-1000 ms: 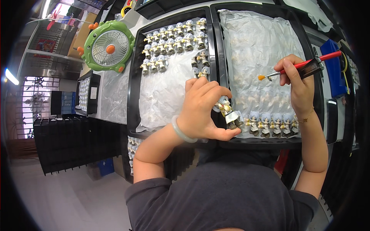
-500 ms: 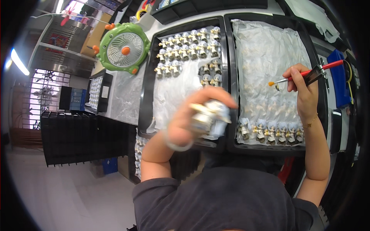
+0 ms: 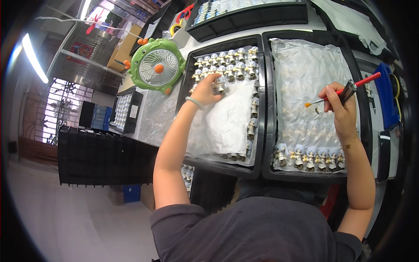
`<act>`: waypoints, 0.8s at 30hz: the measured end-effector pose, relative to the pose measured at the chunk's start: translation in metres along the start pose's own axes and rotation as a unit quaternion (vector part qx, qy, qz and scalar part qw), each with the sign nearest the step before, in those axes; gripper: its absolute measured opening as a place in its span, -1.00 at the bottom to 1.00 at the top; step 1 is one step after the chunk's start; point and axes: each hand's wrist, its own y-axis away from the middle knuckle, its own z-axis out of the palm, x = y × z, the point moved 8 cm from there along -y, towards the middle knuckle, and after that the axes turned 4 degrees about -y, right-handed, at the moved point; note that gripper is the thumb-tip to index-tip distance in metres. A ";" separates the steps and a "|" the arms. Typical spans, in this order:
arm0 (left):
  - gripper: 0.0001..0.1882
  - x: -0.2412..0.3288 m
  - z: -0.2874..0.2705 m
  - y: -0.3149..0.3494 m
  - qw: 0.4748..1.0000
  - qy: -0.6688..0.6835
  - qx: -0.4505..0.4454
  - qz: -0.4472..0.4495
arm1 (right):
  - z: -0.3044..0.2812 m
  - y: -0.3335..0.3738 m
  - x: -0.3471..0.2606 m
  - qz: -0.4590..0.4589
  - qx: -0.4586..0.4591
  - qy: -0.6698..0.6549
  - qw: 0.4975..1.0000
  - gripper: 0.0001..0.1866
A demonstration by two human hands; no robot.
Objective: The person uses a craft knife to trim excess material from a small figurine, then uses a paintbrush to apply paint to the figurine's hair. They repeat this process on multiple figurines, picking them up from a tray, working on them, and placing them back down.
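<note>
My left hand [image 3: 206, 92] reaches into the left black tray [image 3: 185, 74], its thumb and fingers curved round a small figurine [image 3: 221, 86] with pale hair, standing at the end of the third row. Rows of matching figurines [image 3: 239, 70] lie beyond it on white tissue. Over the right black tray [image 3: 269, 109], my right hand [image 3: 338, 103] grips a paintbrush [image 3: 321, 100] with a red handle and orange tip. A dark and metal tool [image 3: 349, 91], its kind unclear, is tucked in the same hand. Below, several figurines [image 3: 310, 158] line the right tray's near edge.
A green animal-shaped fan [image 3: 159, 65] stands left of the left tray. Another black tray [image 3: 248, 21] with figurines sits at the back. On the right is a blue bin [image 3: 386, 94]; dark stacked trays [image 3: 102, 153] stand at lower left.
My left hand has carried the figurine from near my body out to the third row of the left tray. My right hand keeps its brush over the right tray. The view has shifted slightly.
</note>
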 end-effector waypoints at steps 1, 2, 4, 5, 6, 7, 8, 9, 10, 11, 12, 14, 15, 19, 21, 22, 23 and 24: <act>-0.35 -0.002 0.005 0.003 1.000 -0.014 -0.015 0.007 | 0.001 -0.001 0.001 0.001 0.001 0.002 1.000 -0.71; -0.35 -0.005 0.007 0.006 0.999 -0.028 -0.030 0.014 | 0.001 -0.001 -0.001 -0.002 0.001 0.001 1.000 -0.71; -0.35 -0.006 0.010 0.008 0.996 -0.059 -0.060 0.020 | -0.001 -0.002 -0.004 -0.007 0.002 -0.001 1.000 -0.71; -0.35 -0.005 0.011 0.007 0.994 -0.076 -0.076 0.020 | -0.004 -0.002 -0.004 -0.009 0.004 0.006 1.000 -0.71; -0.35 -0.002 0.012 0.006 0.991 -0.093 -0.091 0.021 | -0.008 -0.002 -0.007 -0.015 0.009 0.000 1.000 -0.71; -0.32 0.003 0.012 0.004 0.991 -0.082 -0.104 0.001 | -0.012 -0.002 -0.012 -0.020 0.018 -0.005 1.000 -0.72; -0.29 0.004 0.013 0.005 0.990 -0.108 -0.081 0.035 | -0.016 -0.002 -0.015 -0.024 0.025 -0.009 0.999 -0.72; -0.32 -0.001 0.009 0.009 0.985 -0.148 -0.082 0.045 | -0.019 -0.005 -0.018 -0.038 0.028 -0.034 0.998 -0.73; -0.33 -0.001 0.011 0.009 0.978 -0.179 -0.085 0.063 | -0.027 -0.006 -0.020 -0.043 0.056 -0.055 0.996 -0.74; -0.35 0.004 0.005 0.009 0.980 -0.179 -0.069 0.060 | -0.032 -0.009 -0.026 -0.064 0.076 -0.077 0.992 -0.74; -0.37 0.022 -0.001 0.003 0.981 -0.174 -0.052 0.063 | -0.039 -0.011 -0.033 -0.087 0.099 -0.092 0.987 -0.74; -0.44 0.085 -0.012 -0.015 0.992 -0.060 0.002 0.114 | -0.059 -0.012 -0.040 -0.114 0.137 -0.097 0.979 -0.75; -0.49 0.122 -0.010 -0.022 0.991 0.000 -0.016 0.132 | -0.072 -0.015 -0.032 -0.109 0.160 -0.122 0.973 -0.74; -0.71 0.274 0.038 -0.037 0.942 0.127 -0.102 0.294 | -0.083 -0.014 -0.025 -0.069 0.240 -0.170 0.953 -0.75; -0.74 0.324 0.081 -0.041 0.932 0.076 -0.104 0.340 | -0.083 -0.020 -0.016 -0.061 0.200 -0.142 0.968 -0.74; -0.75 0.342 0.101 -0.043 0.928 0.048 -0.105 0.353 | -0.083 -0.022 -0.009 -0.056 0.184 -0.126 0.973 -0.74; -0.79 0.350 0.118 -0.046 0.932 0.018 -0.075 0.353 | -0.076 -0.024 -0.008 -0.063 0.166 -0.110 0.978 -0.74; -0.80 0.353 0.142 -0.052 0.939 -0.006 -0.121 0.323 | -0.070 -0.025 -0.006 -0.051 0.162 -0.094 0.981 -0.74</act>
